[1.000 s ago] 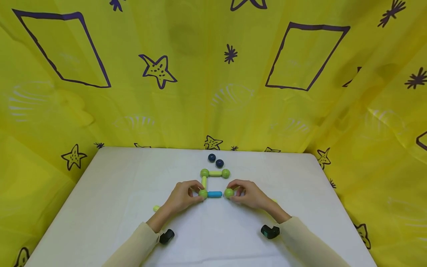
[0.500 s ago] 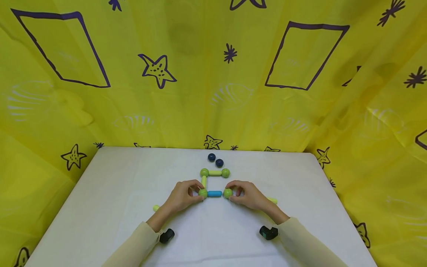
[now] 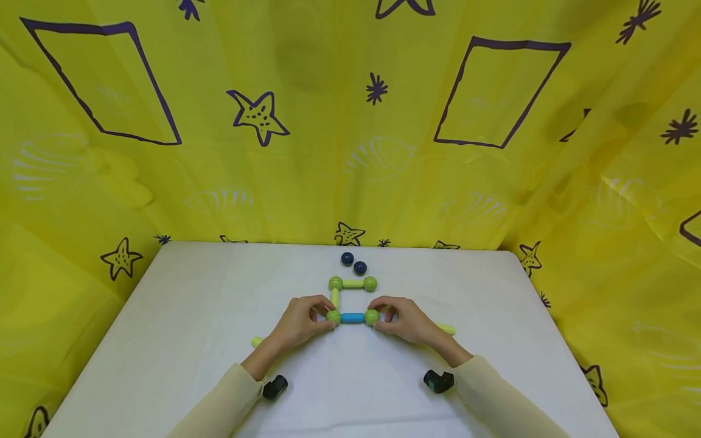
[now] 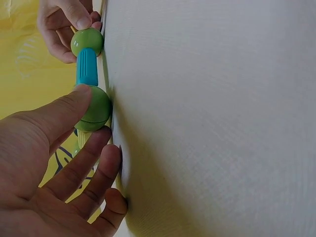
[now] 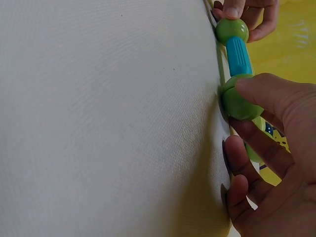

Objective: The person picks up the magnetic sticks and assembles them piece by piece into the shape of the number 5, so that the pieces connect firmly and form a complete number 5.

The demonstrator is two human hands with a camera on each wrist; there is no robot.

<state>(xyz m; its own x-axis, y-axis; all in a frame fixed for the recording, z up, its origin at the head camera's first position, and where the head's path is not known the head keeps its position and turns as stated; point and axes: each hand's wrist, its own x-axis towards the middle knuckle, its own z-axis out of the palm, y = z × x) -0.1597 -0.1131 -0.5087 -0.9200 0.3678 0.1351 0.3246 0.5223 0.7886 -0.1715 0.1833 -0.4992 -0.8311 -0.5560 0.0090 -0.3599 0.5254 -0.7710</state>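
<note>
My left hand [image 3: 300,319] pinches a green ball [image 4: 96,109] between thumb and fingers at the near left corner of a ball-and-rod build. From that ball a blue rod [image 3: 353,317] runs to a second green ball [image 5: 241,101], pinched by my right hand [image 3: 405,320]. Both ends of the rod meet the balls. A yellow-green rod [image 3: 335,297] leads away from the left ball to a far green ball [image 3: 336,283]. Another yellow-green rod [image 3: 353,284] joins that one to a green ball [image 3: 370,283] at the far right. The right side has no rod between its two balls.
Two dark blue balls, one farther left [image 3: 347,259] and one nearer [image 3: 359,267], lie behind the build. Loose yellow-green rods show beside my right wrist [image 3: 446,328] and, partly hidden, by my left forearm [image 3: 256,342]. A yellow curtain [image 3: 306,182] borders the white table [image 3: 219,292].
My right hand has moved left with its green ball, closing the gap to the blue rod's free end. My left hand has stayed in place on its ball.
</note>
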